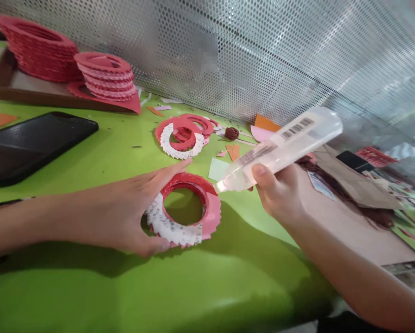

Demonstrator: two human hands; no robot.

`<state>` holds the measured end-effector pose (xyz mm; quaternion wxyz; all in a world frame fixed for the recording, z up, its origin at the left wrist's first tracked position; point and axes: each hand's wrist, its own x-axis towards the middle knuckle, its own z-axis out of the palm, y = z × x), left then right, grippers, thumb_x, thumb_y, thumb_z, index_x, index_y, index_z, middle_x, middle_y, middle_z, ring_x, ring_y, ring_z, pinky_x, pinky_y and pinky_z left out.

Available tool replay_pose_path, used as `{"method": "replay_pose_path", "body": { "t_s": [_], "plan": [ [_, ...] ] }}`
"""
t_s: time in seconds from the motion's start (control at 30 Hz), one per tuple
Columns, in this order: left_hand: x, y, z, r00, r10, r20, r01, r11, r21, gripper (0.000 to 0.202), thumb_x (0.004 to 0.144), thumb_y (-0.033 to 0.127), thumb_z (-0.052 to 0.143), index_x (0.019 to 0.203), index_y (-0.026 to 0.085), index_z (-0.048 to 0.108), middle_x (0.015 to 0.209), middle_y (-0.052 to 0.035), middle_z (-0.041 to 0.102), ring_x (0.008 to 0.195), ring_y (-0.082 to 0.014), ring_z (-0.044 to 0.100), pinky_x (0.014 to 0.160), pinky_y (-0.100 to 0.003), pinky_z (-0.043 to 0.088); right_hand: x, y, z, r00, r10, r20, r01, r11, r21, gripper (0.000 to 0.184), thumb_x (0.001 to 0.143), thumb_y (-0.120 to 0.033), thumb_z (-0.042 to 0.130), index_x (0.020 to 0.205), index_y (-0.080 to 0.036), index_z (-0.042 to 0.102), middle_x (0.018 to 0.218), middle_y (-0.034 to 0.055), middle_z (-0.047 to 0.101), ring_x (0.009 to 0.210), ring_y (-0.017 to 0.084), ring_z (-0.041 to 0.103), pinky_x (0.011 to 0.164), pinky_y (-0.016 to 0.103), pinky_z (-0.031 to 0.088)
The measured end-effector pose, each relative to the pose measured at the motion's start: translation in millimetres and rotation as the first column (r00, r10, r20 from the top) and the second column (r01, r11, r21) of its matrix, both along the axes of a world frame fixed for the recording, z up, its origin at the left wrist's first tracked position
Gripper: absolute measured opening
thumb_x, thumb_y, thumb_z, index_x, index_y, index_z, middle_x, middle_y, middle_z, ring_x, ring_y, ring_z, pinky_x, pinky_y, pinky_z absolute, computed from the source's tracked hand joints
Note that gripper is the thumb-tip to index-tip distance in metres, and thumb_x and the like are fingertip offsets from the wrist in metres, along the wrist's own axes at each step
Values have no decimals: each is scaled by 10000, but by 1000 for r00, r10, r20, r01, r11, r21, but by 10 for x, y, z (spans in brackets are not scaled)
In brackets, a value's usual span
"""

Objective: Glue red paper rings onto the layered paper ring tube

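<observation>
My left hand (pixel 131 210) grips the left side of a red and white paper ring (pixel 190 229) with zigzag edges, thumb at its lower edge and fingers over its top. The ring is held just above the green table (pixel 100 157). My right hand (pixel 280 192) is wrapped round a clear glue bottle (pixel 283 145) with a barcode label. The bottle is tilted and its nozzle points down-left at the ring's right rim, very close to it.
More paper rings (pixel 181 134) lie behind. Stacks of red rings (pixel 105 76) sit on a brown tray (pixel 6 85) at the back left. A black phone (pixel 30 143) lies at left. Paper scraps (pixel 233 150) and a perforated metal screen (pixel 263 60) lie behind; brown paper clutter (pixel 349 185) at right.
</observation>
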<state>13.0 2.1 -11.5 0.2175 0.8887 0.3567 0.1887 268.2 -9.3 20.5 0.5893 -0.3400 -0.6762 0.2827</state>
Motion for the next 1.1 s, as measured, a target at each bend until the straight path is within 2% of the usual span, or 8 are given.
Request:
{"method": "replay_pose_path", "body": {
  "t_s": [0.1,0.2,0.3,0.47,0.77,0.83,1.0,1.1],
  "plan": [
    [25,-37,23,991,128,-31,-131,985,-112,1022,638,578,704,1515,253,292,1369,-84,620,1190,-379,606,961,-491,529,-205,-253,31,1000,-15,22,15,1000,-12,221,762,-405,798,754,-243,647,662,-23,655,530,117,595,424,230,496],
    [73,-86,19,969,240,-62,-244,967,-71,1029,665,659,654,1503,200,272,1404,-160,571,1140,-419,621,934,-558,508,-360,-408,2,992,23,121,-20,999,-25,138,791,-304,762,742,-245,647,711,-13,709,627,149,671,541,261,577],
    [102,-110,13,973,220,-71,-222,975,-26,985,743,663,588,1511,163,226,1401,-179,560,1140,-407,627,943,-539,497,-412,-424,-66,984,32,175,-26,999,-40,76,777,-234,731,757,-242,658,717,-14,728,640,161,685,547,266,585],
    [113,-75,15,962,241,-125,-247,968,-34,1155,606,732,647,1534,211,199,1396,-156,569,1136,-427,629,993,-515,481,-356,-347,-141,980,1,198,-2,1000,2,79,744,-172,683,747,-235,635,700,-18,709,627,146,669,557,250,569],
    [107,-74,17,955,268,-128,-279,957,-80,1124,573,728,645,1500,206,284,1393,-146,568,1117,-436,634,975,-506,498,-141,-254,-55,953,-200,228,193,980,53,125,714,-201,697,660,-229,588,608,-25,640,551,135,604,477,243,514],
    [115,-69,28,957,257,-133,-271,957,-102,1133,574,717,646,1505,191,272,1406,-157,556,1132,-440,625,981,-516,491,-184,-253,-41,967,-175,186,167,984,58,120,721,-217,719,695,-232,603,649,-22,666,588,139,632,511,247,534],
    [112,-50,8,969,233,-87,-242,964,-113,1183,597,701,656,1533,141,198,1374,-180,574,1160,-432,608,970,-520,494,-353,-275,-114,977,72,202,-71,997,-15,67,787,-241,699,766,-235,635,717,-15,711,645,144,674,567,253,567],
    [103,-48,-15,966,246,-73,-252,964,-85,1168,576,706,677,1521,170,248,1327,-147,609,1102,-425,635,965,-513,501,-324,-270,-161,977,62,205,-53,998,-46,58,780,-239,693,759,-228,640,715,-8,709,654,153,674,566,261,572]
  ]
}}
